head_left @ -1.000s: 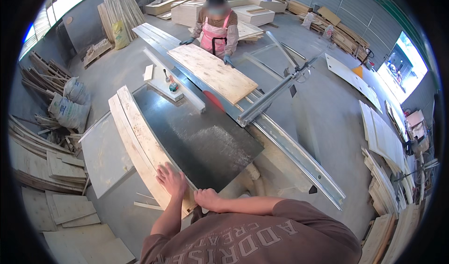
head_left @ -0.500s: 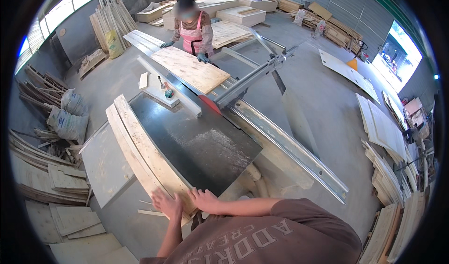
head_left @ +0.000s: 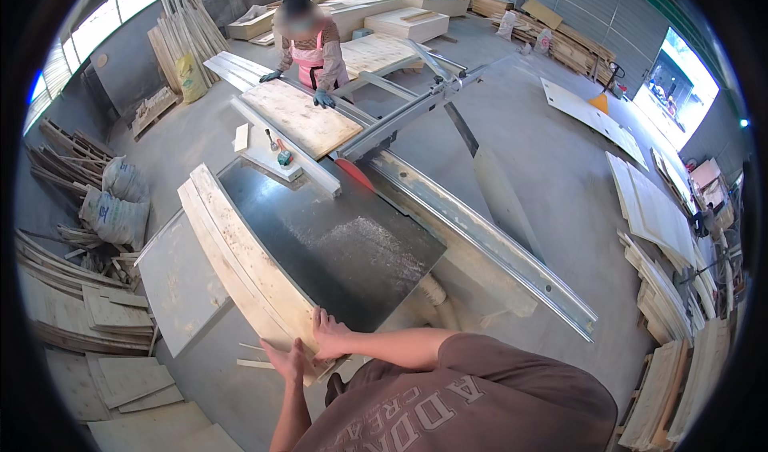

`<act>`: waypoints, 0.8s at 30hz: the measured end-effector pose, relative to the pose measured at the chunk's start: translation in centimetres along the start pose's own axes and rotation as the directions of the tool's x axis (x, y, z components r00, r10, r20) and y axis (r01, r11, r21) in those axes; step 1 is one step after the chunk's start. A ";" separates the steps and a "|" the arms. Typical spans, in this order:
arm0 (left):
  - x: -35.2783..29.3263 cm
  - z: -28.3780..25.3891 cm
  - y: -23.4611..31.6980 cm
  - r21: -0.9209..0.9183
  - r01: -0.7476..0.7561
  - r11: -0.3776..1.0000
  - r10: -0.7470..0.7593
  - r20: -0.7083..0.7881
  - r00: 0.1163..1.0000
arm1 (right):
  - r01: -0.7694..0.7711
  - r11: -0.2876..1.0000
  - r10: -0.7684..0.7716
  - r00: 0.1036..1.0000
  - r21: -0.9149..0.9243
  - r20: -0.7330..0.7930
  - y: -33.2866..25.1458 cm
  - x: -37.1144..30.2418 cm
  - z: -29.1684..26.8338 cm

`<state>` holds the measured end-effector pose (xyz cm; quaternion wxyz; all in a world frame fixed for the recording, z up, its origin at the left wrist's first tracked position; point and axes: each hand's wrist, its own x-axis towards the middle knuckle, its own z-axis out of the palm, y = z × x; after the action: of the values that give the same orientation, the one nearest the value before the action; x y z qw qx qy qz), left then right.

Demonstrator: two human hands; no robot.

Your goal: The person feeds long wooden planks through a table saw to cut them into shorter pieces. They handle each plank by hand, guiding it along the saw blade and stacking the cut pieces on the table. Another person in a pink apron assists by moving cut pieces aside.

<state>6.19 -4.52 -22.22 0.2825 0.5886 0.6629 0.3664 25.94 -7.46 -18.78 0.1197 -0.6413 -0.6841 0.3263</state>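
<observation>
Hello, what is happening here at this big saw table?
The person's left hand and right hand rest on the near end of a stack of long wooden boards lying along the saw table. At the far end, a co-worker in gloves holds a plywood sheet flat on the sliding carriage.

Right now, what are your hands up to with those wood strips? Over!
Both hands, left and right, flat on near end of stacked wood strips. Strips lie along saw table edge. Co-worker holds plywood panel at far end.
</observation>
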 end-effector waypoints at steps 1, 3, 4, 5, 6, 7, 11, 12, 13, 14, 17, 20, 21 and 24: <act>-0.4 0.1 0.0 0.004 0.012 1.000 -0.012 -0.004 1.000 | -0.004 1.000 0.004 1.000 -0.009 0.000 0.1 0.0 0.3; -0.9 0.5 0.0 0.007 0.002 1.000 -0.002 -0.004 1.000 | -0.010 1.000 0.010 1.000 -0.004 0.007 0.7 -0.1 0.8; -1.2 0.6 0.0 0.007 -0.011 1.000 0.011 -0.008 1.000 | -0.006 1.000 0.005 1.000 0.007 0.023 0.9 -0.3 0.7; -1.6 0.3 0.1 0.012 -0.022 1.000 0.023 -0.018 1.000 | 0.005 1.000 -0.006 0.999 0.021 0.042 0.9 -0.6 0.7; -2.0 0.4 0.2 0.033 -0.007 0.999 0.008 -0.029 1.000 | 0.015 0.999 -0.016 0.999 0.045 0.032 1.2 -1.1 0.7; -2.5 0.6 0.4 0.057 0.012 0.998 -0.009 -0.047 0.999 | 0.027 0.998 -0.029 0.999 0.051 0.037 1.5 -1.5 0.7; -3.2 1.1 0.1 0.061 0.012 0.998 -0.008 -0.072 0.997 | 0.020 0.997 -0.025 0.998 0.076 0.063 1.8 -2.7 0.5; -3.3 1.2 0.4 0.056 0.009 0.998 -0.004 -0.074 0.997 | 0.015 0.997 -0.020 0.998 0.076 0.064 1.9 -2.7 0.6; -3.7 1.3 1.4 0.071 0.028 0.997 -0.024 -0.060 0.998 | 0.007 0.998 -0.012 0.997 0.057 0.079 2.2 -2.7 0.5; -4.0 1.3 1.7 0.087 0.045 0.995 -0.039 -0.069 0.997 | 0.018 0.998 -0.024 0.995 0.055 0.096 2.4 -2.8 0.6; -4.3 1.1 2.4 0.155 0.084 0.984 -0.070 -0.093 0.993 | 0.031 0.999 -0.037 0.986 0.038 0.163 2.5 -2.8 0.4; -4.5 1.2 3.6 0.240 0.097 0.966 -0.066 -0.132 0.989 | 0.033 0.998 -0.041 0.987 0.054 0.153 2.7 -2.6 0.6; -4.4 1.3 4.1 0.246 0.105 0.963 -0.073 -0.135 0.988 | 0.033 0.998 -0.040 0.989 0.050 0.143 2.8 -2.5 0.7; -4.2 1.2 4.9 0.267 0.125 0.956 -0.089 -0.142 0.986 | 0.034 0.998 -0.039 0.991 0.044 0.124 2.9 -2.1 0.7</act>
<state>10.59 -8.30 -19.09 0.1745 0.5606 0.7549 0.2922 28.12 -9.80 -20.52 0.0959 -0.6043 -0.6948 0.3780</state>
